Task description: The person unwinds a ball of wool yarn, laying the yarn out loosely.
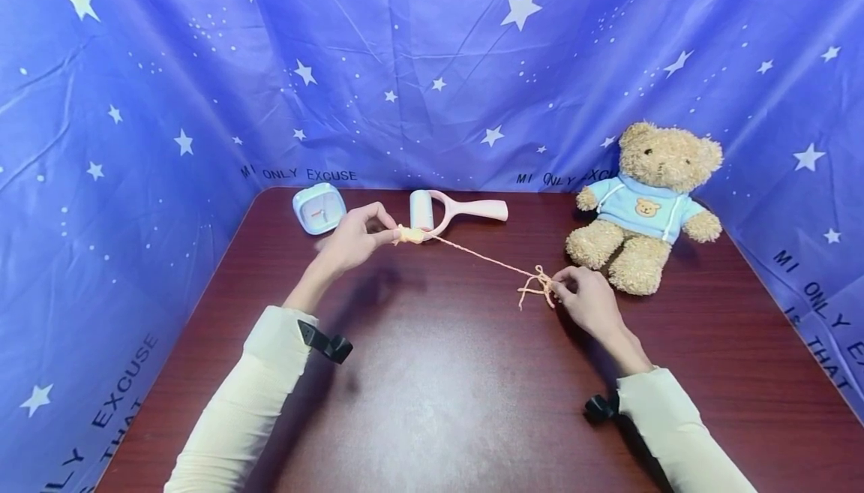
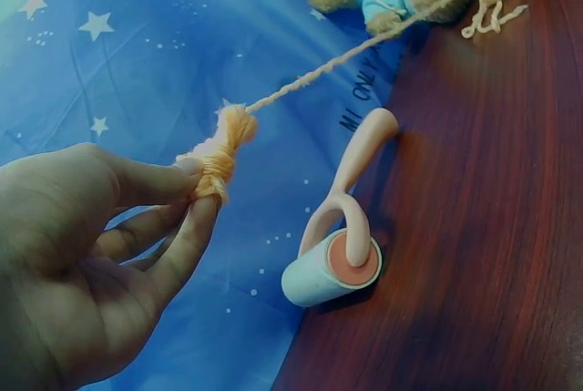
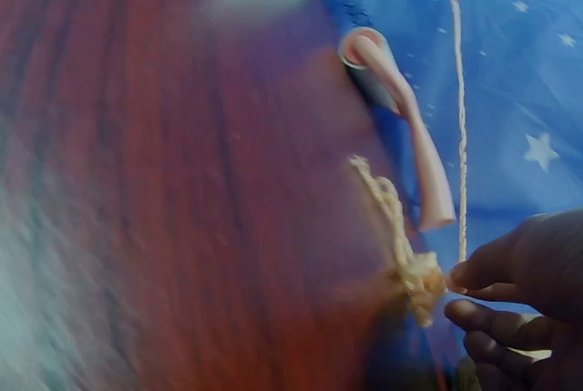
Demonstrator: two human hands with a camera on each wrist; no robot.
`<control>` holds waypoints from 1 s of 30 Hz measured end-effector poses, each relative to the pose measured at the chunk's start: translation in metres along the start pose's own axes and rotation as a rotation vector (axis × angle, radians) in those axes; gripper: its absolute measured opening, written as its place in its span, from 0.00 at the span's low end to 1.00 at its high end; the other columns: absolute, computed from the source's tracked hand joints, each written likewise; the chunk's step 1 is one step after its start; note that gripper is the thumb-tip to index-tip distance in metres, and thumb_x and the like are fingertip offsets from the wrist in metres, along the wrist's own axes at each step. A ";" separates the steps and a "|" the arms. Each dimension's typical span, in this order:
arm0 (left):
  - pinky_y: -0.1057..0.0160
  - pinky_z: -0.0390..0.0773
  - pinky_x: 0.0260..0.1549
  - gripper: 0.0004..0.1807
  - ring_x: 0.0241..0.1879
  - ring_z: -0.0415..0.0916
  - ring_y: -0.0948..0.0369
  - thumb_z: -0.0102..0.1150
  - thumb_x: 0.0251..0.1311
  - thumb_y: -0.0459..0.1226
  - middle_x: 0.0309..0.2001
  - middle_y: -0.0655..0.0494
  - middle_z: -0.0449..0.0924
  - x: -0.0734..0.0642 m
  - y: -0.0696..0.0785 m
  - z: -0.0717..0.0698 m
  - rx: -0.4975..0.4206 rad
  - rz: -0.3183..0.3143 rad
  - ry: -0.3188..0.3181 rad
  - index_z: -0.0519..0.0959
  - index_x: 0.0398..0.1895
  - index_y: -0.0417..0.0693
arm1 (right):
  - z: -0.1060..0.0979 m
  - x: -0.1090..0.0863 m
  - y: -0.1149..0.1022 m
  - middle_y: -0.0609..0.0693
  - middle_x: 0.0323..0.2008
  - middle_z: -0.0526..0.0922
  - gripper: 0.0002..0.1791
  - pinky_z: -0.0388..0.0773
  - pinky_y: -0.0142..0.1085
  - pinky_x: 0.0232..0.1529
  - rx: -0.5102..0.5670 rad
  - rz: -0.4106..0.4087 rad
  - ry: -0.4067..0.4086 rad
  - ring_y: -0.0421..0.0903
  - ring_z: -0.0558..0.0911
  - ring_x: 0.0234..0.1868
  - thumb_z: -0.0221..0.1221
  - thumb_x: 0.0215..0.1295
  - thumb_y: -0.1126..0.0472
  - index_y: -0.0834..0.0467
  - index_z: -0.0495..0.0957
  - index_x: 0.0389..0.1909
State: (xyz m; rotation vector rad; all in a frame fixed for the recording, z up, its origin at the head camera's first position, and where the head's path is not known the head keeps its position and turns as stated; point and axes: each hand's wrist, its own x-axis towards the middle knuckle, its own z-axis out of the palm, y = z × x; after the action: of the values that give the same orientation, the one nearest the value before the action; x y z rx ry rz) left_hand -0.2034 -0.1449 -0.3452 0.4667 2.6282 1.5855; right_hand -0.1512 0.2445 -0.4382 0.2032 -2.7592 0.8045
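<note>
A length of peach-coloured yarn (image 1: 482, 256) stretches taut between both hands above the table. My left hand (image 1: 356, 238) pinches a small wound bundle of the yarn (image 2: 219, 159) between thumb and fingertips. At the other end, my right hand (image 1: 592, 302) pinches the yarn beside a tangle of loops and loose ends (image 1: 537, 284). In the right wrist view those loops (image 3: 387, 209) hang from the fingertips. Behind the left hand lies a lint roller (image 1: 421, 211) with a pink handle, overlapped by the yarn bundle in the head view.
A light blue alarm clock (image 1: 319, 208) stands at the back left of the dark red wooden table (image 1: 432, 380). At the right sits a teddy bear (image 1: 637, 211) in a blue top. Blue star-patterned curtain (image 1: 432, 50) encloses the back and sides.
</note>
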 end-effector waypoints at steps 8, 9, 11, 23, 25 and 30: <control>0.69 0.74 0.32 0.05 0.33 0.80 0.56 0.63 0.58 0.31 0.30 0.46 0.83 0.000 0.001 0.004 -0.001 -0.001 -0.020 0.75 0.31 0.41 | 0.008 0.000 -0.011 0.57 0.34 0.82 0.03 0.68 0.51 0.43 -0.029 -0.012 -0.087 0.59 0.76 0.41 0.64 0.58 0.61 0.57 0.82 0.32; 0.69 0.74 0.32 0.05 0.33 0.80 0.57 0.63 0.58 0.31 0.30 0.46 0.83 0.000 0.001 0.004 0.000 -0.001 -0.023 0.75 0.31 0.41 | 0.008 0.001 -0.012 0.57 0.34 0.82 0.04 0.68 0.51 0.43 -0.025 -0.012 -0.092 0.58 0.76 0.42 0.64 0.59 0.61 0.57 0.82 0.32; 0.69 0.74 0.32 0.05 0.32 0.80 0.57 0.63 0.58 0.31 0.30 0.45 0.83 0.000 0.001 0.005 -0.002 -0.001 -0.030 0.76 0.31 0.41 | 0.008 0.002 -0.014 0.57 0.34 0.82 0.04 0.69 0.50 0.42 -0.015 -0.019 -0.096 0.57 0.76 0.40 0.64 0.59 0.61 0.58 0.82 0.34; 0.69 0.75 0.33 0.04 0.34 0.80 0.54 0.62 0.58 0.30 0.32 0.41 0.82 0.000 0.001 0.009 -0.014 0.013 -0.034 0.76 0.31 0.40 | 0.007 0.013 -0.045 0.53 0.35 0.82 0.05 0.68 0.42 0.39 0.073 -0.082 -0.046 0.49 0.75 0.34 0.63 0.60 0.61 0.57 0.81 0.36; 0.69 0.75 0.33 0.04 0.33 0.80 0.57 0.63 0.58 0.30 0.32 0.42 0.82 0.000 0.002 0.009 -0.005 0.015 -0.032 0.76 0.31 0.40 | 0.008 0.017 -0.055 0.53 0.35 0.82 0.06 0.69 0.42 0.39 0.108 -0.110 -0.028 0.49 0.77 0.35 0.63 0.60 0.61 0.57 0.81 0.37; 0.68 0.75 0.34 0.05 0.32 0.79 0.62 0.63 0.58 0.31 0.32 0.43 0.83 -0.001 0.004 0.010 -0.002 0.027 -0.034 0.76 0.31 0.41 | 0.016 0.029 -0.084 0.53 0.35 0.82 0.07 0.73 0.42 0.40 0.225 -0.186 -0.001 0.48 0.79 0.37 0.64 0.60 0.62 0.59 0.81 0.38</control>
State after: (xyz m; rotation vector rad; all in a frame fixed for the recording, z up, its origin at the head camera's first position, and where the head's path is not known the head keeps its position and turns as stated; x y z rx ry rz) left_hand -0.2003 -0.1350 -0.3469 0.5265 2.6059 1.5735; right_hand -0.1648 0.1632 -0.4004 0.4951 -2.5973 1.0603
